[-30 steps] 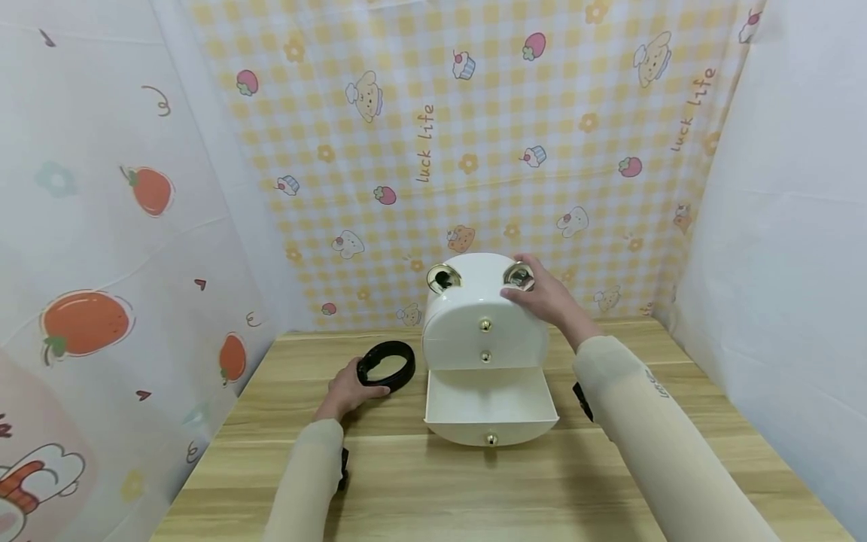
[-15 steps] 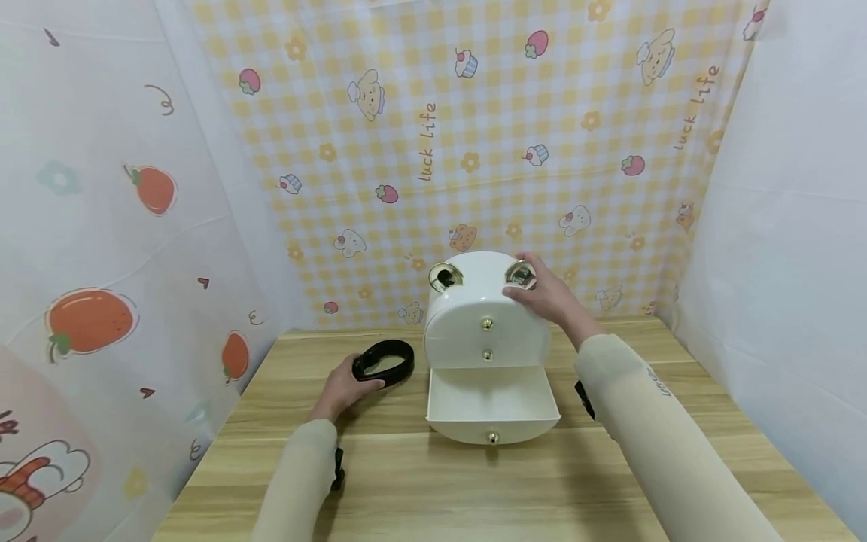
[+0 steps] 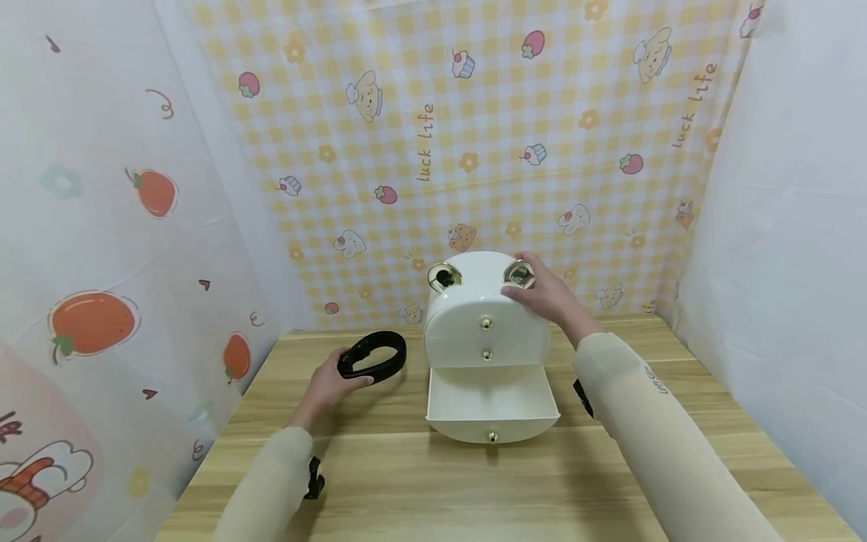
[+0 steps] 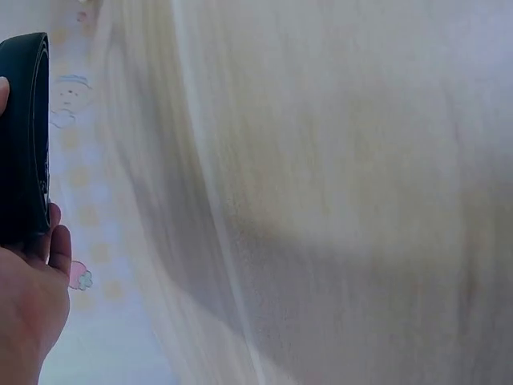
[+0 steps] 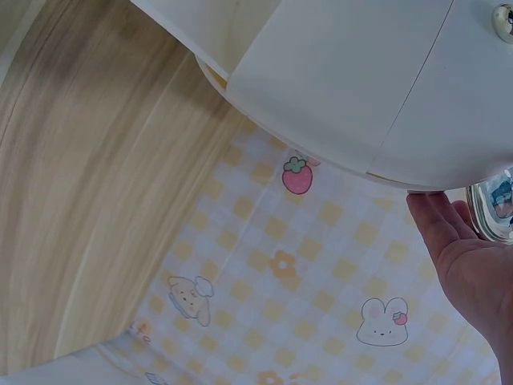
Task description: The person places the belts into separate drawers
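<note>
In the head view my left hand (image 3: 327,386) grips a black belt (image 3: 384,370) coiled into a ring, its thumb along the near side. Held just above the table, the belt (image 4: 24,136) is cut off by the edge of the left wrist view. A white drawer box (image 3: 484,309) with two round gold eye shapes on top stands right of it. The box's bottom drawer (image 3: 491,393) is pulled out, and I see nothing inside. My right hand (image 3: 545,293) holds the box's upper right corner around the right gold eye (image 3: 518,274); some fingertips are hidden behind it.
The wooden table (image 3: 406,489) ends at a yellow checked cloth (image 3: 420,150) behind the box. Patterned white cloth (image 3: 183,263) hangs on the left, plain white cloth (image 3: 779,248) on the right. Two upper drawers with gold knobs (image 3: 486,324) are closed.
My left hand has moved left and a little up, with the belt lifting and tilting in it. My right hand and the drawer box stay in place.
</note>
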{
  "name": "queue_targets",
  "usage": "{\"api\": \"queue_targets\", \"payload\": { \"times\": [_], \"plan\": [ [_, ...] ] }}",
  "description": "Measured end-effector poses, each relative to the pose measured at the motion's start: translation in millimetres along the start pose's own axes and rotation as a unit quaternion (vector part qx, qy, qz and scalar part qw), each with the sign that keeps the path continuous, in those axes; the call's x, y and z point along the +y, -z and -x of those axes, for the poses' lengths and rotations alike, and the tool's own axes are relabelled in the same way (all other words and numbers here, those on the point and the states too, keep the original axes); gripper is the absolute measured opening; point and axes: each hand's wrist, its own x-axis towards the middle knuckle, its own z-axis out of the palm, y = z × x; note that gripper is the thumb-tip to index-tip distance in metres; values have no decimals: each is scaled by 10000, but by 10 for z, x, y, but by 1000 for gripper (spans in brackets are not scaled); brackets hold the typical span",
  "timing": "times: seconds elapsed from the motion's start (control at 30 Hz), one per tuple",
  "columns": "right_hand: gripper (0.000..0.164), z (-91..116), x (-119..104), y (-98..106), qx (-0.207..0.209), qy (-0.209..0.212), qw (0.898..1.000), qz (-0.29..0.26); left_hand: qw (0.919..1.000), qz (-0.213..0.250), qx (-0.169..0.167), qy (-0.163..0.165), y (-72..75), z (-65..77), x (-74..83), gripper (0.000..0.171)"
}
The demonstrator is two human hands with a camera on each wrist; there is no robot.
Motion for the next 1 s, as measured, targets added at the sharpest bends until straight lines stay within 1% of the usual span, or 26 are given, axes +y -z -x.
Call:
{"api": "queue_targets", "payload": {
  "times": [0.13,0.37,0.5,0.6,0.77,1.0],
  "plan": [
    [75,13,-5,-1,5,29,10000,-19,10000,35,3,-15,20,48,28,93],
    [75,6,2,0,-16,31,10000,-26,9992,399,-40,47,60,160,59,98],
    [76,-9,15,-1,19,100,9999,12,9992,385,-13,63,105,229,80,97],
    [76,-9,13,0,33,126,9999,30,9993,374,-16,26,145,274,101,96],
    [76,-8,19,0,3,87,10000,49,9987,498,-31,-112,194,345,162,93],
    [76,-13,20,-1,23,100,9999,41,9971,675,-196,-283,225,447,286,92]
  ]
}}
